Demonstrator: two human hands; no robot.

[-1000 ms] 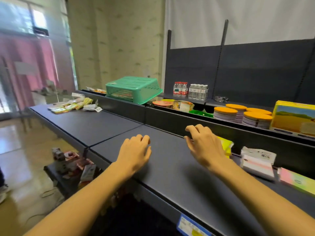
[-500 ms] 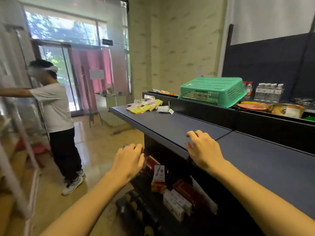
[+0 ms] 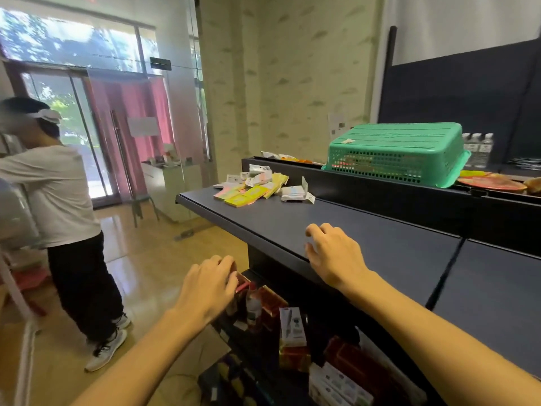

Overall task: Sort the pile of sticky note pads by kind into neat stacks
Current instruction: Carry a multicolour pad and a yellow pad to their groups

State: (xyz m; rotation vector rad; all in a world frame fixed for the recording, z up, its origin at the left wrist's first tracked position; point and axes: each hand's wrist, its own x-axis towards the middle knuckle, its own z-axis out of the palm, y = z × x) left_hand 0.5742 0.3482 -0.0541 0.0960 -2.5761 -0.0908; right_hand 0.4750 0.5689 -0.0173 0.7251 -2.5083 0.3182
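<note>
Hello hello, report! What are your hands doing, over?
Left hand and right hand loosely curled, holding nothing. Pile of yellow and pink sticky note pads unsorted at the dark shelf's far end. Path along it clear.

A dark shelf top (image 3: 336,224) runs from its far left corner towards the near right, with a seam dividing it into two panels. At its far end lies a loose pile of sticky note pads (image 3: 251,187), yellow, pink and white packs overlapping one another, with a white pack (image 3: 294,193) just beside the heap to the right. Behind it a raised ledge (image 3: 380,186) carries an upturned green basket (image 3: 398,150).
</note>
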